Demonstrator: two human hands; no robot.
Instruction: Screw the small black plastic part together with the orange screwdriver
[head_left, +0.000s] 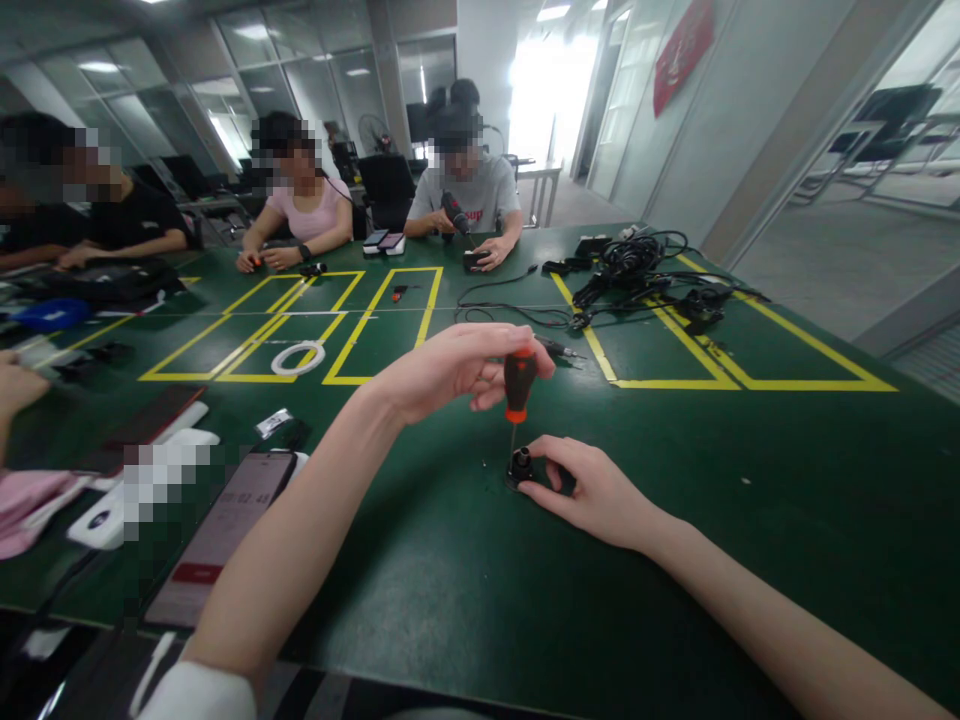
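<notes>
My left hand (480, 368) is closed around the top of a screwdriver (519, 385) with a black and orange handle. The screwdriver stands upright, its thin shaft pointing down at a small round black part (520, 466) on the green table (450, 580). Whether the tip touches a screw is too small to tell. From the right, the thumb and fingers of my right hand (574, 480) pinch that black part against the tabletop. Tiny dark bits lie just left of it.
A phone (225, 530) and a white power strip (150, 480) lie at the left. Beyond my hands are a white ring (298, 358), yellow tape frames and a heap of black cables (637, 262). Several people sit around the table; one holds a power drill (455, 214).
</notes>
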